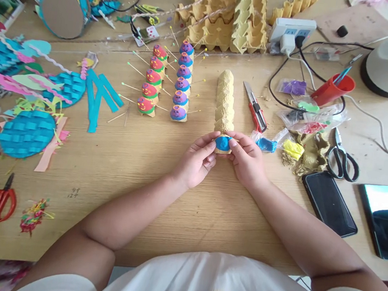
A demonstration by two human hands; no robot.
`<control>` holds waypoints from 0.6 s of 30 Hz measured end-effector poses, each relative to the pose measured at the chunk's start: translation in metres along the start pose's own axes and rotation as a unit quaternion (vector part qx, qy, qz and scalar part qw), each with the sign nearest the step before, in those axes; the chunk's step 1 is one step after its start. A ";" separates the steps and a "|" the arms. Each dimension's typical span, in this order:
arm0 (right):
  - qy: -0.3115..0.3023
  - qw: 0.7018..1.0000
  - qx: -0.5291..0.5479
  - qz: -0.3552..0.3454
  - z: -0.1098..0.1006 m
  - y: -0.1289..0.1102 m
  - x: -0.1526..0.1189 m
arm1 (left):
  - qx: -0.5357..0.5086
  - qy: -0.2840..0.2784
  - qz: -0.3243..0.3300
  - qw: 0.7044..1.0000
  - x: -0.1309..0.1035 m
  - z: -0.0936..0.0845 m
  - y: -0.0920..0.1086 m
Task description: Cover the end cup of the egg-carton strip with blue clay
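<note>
In front of me lies a strip of egg carton cups point(226, 97), bare tan along most of its length. Its near end bears a patch of blue modelling clay point(223, 143). From the left, my left hand point(200, 158) grips that end, thumb and fingers closed at the clay. My right hand point(247, 156) closes on the same end from the right, its thumb against the clay. To the left stand two finished-looking rows of painted cups, a red and green strip point(152, 80) and a purple and blue strip point(182, 85), with pins sticking out.
Right of the strip lies a red utility knife point(255, 108). Beyond it are bagged blue clay point(266, 144), yellow clay point(293, 149), black scissors point(342, 159) and two phones point(330, 202). Egg trays point(211, 32) and a power strip point(293, 30) sit behind; blue paper crafts point(27, 132) at left.
</note>
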State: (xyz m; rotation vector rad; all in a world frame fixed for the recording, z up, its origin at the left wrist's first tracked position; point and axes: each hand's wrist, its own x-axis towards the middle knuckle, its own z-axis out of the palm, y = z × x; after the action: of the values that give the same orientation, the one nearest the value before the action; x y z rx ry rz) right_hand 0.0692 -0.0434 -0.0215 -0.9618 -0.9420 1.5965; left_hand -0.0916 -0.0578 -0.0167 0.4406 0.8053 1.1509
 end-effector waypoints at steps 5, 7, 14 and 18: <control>0.008 1.000 0.020 0.002 0.001 -0.001 0.000 | -0.014 -0.013 0.003 1.000 0.000 0.000 0.000; 0.010 1.000 0.018 0.004 0.001 -0.002 0.000 | -0.016 -0.015 0.004 1.000 0.000 0.000 -0.001; 0.016 0.999 0.041 0.015 0.002 -0.004 0.000 | 0.003 -0.030 0.019 0.999 0.000 -0.003 -0.003; 0.023 0.997 0.063 0.022 0.005 -0.007 -0.001 | -0.036 -0.034 0.010 0.999 -0.002 0.002 -0.001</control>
State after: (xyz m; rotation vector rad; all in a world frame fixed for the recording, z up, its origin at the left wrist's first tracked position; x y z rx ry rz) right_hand 0.0676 -0.0436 -0.0130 -0.9338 -0.7829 1.6433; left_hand -0.0898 -0.0601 -0.0154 0.4261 0.7003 1.1734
